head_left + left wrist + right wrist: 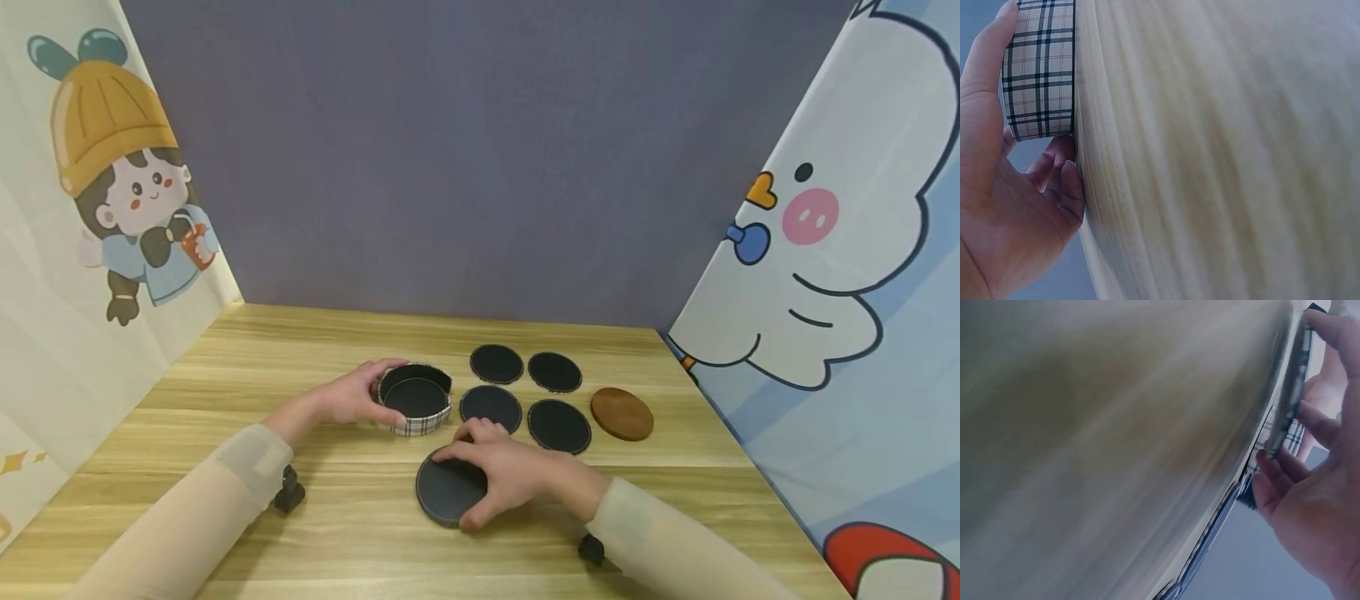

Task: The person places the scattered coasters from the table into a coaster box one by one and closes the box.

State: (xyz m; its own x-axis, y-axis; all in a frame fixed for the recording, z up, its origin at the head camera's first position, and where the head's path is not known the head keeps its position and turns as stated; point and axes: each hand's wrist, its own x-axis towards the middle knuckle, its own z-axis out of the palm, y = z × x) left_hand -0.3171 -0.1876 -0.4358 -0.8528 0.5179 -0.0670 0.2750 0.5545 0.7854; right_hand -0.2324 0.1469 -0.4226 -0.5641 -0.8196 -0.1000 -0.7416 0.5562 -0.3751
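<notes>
My left hand (356, 395) grips the side of a round coaster holder (422, 425) with a black inside and a plaid outer wall. In the left wrist view, the thumb lies along the plaid wall (1040, 69), and the holder stands on the table. Nearer the front, my right hand (506, 468) holds a round black coaster (446, 492) by its edge, with the thumb at the near side and fingers at the far side. The right wrist view shows this coaster (1290, 394) edge-on, with a patterned rim; whether it touches the table is unclear.
Several flat black coasters (558, 426) lie on the wood-grain table (337, 533) right of the holder. Farther right is a brown round disc (622, 414). A grey-blue partition (465, 167) stands behind, with cartoon-printed panels on both sides.
</notes>
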